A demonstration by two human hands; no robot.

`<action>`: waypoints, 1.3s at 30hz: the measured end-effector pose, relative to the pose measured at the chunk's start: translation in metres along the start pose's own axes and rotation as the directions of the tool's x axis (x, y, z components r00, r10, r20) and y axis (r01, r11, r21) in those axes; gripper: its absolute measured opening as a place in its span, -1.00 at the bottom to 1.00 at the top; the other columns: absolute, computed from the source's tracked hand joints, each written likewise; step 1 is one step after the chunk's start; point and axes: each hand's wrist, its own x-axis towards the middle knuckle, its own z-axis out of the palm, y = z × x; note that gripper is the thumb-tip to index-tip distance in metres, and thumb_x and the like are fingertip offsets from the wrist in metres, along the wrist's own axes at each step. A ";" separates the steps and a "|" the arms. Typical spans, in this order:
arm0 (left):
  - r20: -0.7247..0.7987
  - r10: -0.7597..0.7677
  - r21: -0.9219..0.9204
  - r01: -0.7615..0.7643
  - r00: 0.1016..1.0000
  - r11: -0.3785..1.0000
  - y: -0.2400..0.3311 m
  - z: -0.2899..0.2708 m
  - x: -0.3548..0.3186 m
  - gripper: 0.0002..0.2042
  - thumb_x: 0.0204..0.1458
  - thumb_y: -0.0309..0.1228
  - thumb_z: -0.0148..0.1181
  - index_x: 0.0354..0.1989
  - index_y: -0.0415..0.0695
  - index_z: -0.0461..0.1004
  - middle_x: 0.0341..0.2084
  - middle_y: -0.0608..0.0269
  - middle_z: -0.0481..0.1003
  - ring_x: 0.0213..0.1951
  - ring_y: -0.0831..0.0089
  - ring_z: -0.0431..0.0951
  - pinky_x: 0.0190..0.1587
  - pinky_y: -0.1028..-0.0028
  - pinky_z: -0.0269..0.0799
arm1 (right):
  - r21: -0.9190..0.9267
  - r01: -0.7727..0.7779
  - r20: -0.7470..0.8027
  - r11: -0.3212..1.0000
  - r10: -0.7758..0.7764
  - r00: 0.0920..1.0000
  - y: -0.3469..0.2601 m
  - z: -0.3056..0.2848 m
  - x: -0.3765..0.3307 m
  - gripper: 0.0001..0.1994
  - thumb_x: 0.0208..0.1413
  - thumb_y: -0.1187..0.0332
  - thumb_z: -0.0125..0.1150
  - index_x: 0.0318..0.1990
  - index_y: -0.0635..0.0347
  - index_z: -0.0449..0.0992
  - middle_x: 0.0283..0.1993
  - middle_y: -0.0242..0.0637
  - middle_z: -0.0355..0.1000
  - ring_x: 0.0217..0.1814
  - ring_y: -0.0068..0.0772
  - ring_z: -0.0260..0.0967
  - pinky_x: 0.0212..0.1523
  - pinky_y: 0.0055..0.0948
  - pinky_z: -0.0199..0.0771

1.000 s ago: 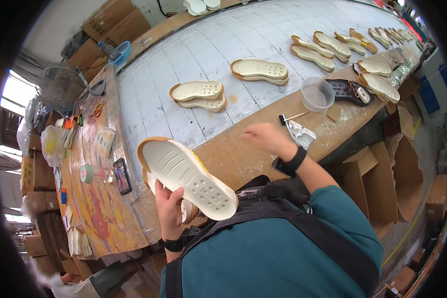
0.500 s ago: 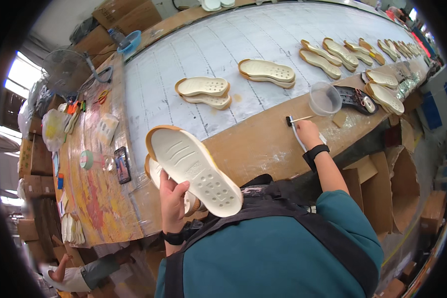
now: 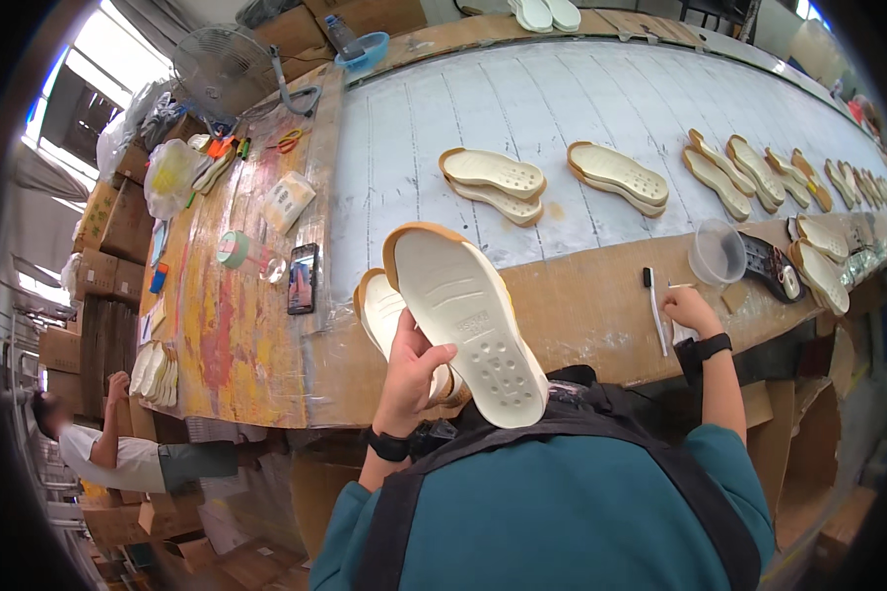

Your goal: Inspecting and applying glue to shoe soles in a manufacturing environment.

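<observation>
My left hand (image 3: 411, 372) is closed round a pair of cream shoe soles with tan rims. The front shoe sole (image 3: 466, 320) has its holed, grooved face toward me; the rear sole (image 3: 376, 307) is partly covered by it. Over at the right, my right hand (image 3: 693, 311) is low over the brown table edge, fingers pinched on a thin pale stick (image 3: 681, 286), mostly hidden. Beside it lies a slim white tool with a black end (image 3: 655, 313). A clear plastic tub (image 3: 717, 252) stands just beyond that hand.
Pairs of soles (image 3: 616, 177) line the white tabletop (image 3: 404, 118) toward the far right. A dark sole (image 3: 771, 268) lies by the tub. On the left table are a phone (image 3: 304, 279), tape roll (image 3: 233, 249) and scissors (image 3: 287, 141). Another person (image 3: 133, 458) is at far left.
The view has swung left, so the tables appear farther right. My left hand still grips the soles. My right hand has drawn slightly away from the white tool's black end, and the stick appears shorter.
</observation>
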 end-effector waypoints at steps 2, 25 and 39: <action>0.002 -0.023 0.003 0.023 1.000 1.000 0.004 0.005 0.001 -0.37 -0.23 -0.66 0.05 0.10 -0.24 -0.02 -0.04 0.15 0.23 0.03 0.38 0.23 0.06 0.43 0.14 | 0.197 -0.139 0.176 0.970 0.104 0.979 -0.025 -0.019 -0.006 -0.82 -0.25 0.44 0.08 -0.41 0.25 0.49 -0.65 -0.33 0.34 -0.57 -0.53 0.31 -0.50 -0.53 0.31; 0.113 0.105 0.278 -0.132 0.988 0.951 0.018 0.035 -0.006 -0.36 -0.17 -0.59 0.10 0.10 -0.27 -0.11 -0.11 0.08 0.25 -0.07 0.39 0.35 -0.06 0.45 0.30 | 0.225 0.733 -0.545 0.642 -0.541 0.641 -0.271 -0.058 -0.021 -0.84 0.01 0.44 -0.02 -0.28 0.26 0.45 -0.40 -0.18 0.36 -0.41 -0.25 0.32 -0.40 -0.46 0.34; 0.186 0.021 0.002 -0.022 0.982 1.000 0.004 0.020 0.017 -0.47 -0.09 -0.62 -0.03 0.11 -0.23 -0.01 -0.01 0.05 0.21 0.02 0.27 0.25 0.01 0.35 0.23 | 0.926 0.127 0.004 0.355 -0.345 0.939 -0.218 -0.007 -0.060 -0.61 -0.05 0.18 0.14 -0.19 0.35 0.38 -0.45 -0.30 0.40 -0.49 -0.58 0.31 -0.53 -0.61 0.32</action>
